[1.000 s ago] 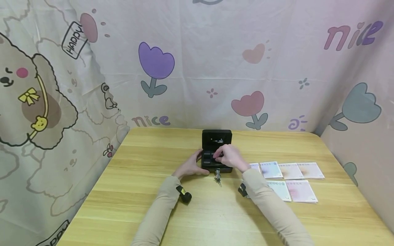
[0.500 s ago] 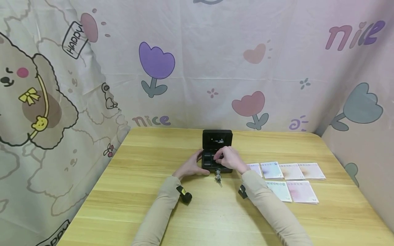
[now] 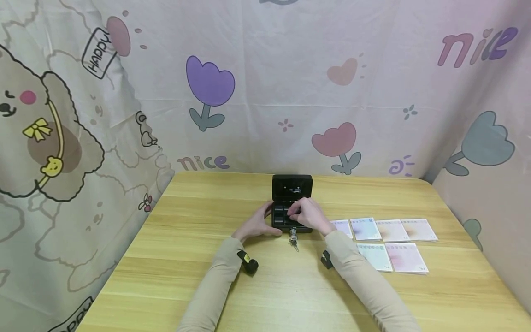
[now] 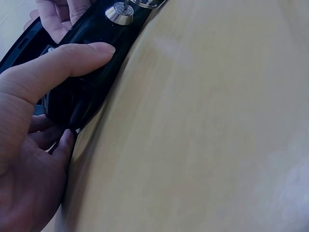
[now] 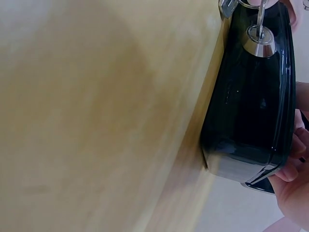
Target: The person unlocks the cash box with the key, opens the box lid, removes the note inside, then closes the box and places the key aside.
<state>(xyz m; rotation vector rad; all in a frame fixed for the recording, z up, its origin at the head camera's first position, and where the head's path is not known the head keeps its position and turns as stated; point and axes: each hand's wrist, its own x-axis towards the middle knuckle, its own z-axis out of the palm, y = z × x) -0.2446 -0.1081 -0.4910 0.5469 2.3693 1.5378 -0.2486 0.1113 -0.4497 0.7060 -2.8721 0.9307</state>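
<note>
A small black cash box (image 3: 304,229) stands on the table with its lid (image 3: 292,186) raised. My left hand (image 3: 256,224) grips its left side, the thumb lying across the front face in the left wrist view. Fingers of my right hand (image 3: 309,214) are bent down into the right part of the box, over a black compartmented insert (image 3: 279,213). Whether they pinch anything is hidden. From the silver lock (image 5: 259,41) on the front hangs a bunch of keys (image 3: 294,242).
On the wooden table (image 3: 199,216), to the right of the box, several banknote-like paper stacks lie in two rows, among them a pink stack (image 3: 406,258) and a blue stack (image 3: 365,229). My right sleeve (image 3: 361,267) partly covers some. A printed curtain (image 3: 261,78) borders the table behind.
My right hand has shifted slightly lower and deeper into the box since one second ago. My left hand and the box have stayed in place.
</note>
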